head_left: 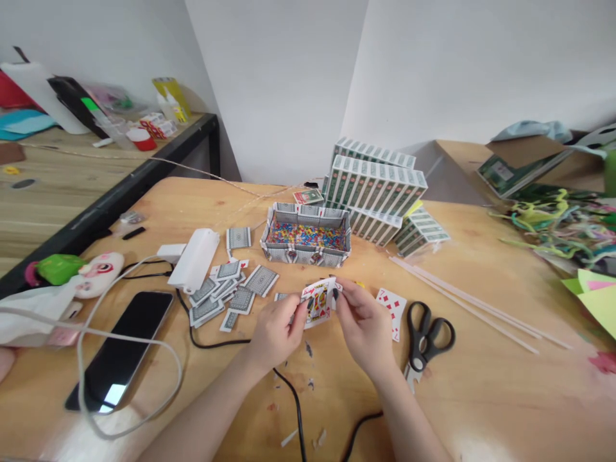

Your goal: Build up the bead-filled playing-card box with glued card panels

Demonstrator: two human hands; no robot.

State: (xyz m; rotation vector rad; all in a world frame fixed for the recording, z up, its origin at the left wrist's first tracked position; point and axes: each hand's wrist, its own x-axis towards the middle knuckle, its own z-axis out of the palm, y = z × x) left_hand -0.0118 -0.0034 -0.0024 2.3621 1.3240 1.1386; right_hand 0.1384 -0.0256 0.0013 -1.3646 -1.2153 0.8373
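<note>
A king playing card point(318, 304) is held up between my two hands, its face toward me and its right edge bent. My left hand point(276, 330) pinches its left side. On the right side, my right hand point(363, 321) grips the bent edge between thumb and fingers. Just right of that hand lies a seven of diamonds card point(396, 308), with black-handled scissors point(423, 340) beside it. Several grey-backed playing cards point(226, 292) are scattered left of my left hand. Behind my hands stands a box made of folded cards point(308, 255), with small colourful pieces inside.
Stacked card packs point(378, 186) stand at the back right. Two long pale strips point(471, 301) lie right. A white device point(195, 260), a phone point(128, 350) and looping cables point(178, 372) occupy the left. Paper scraps point(310, 385) dot the front.
</note>
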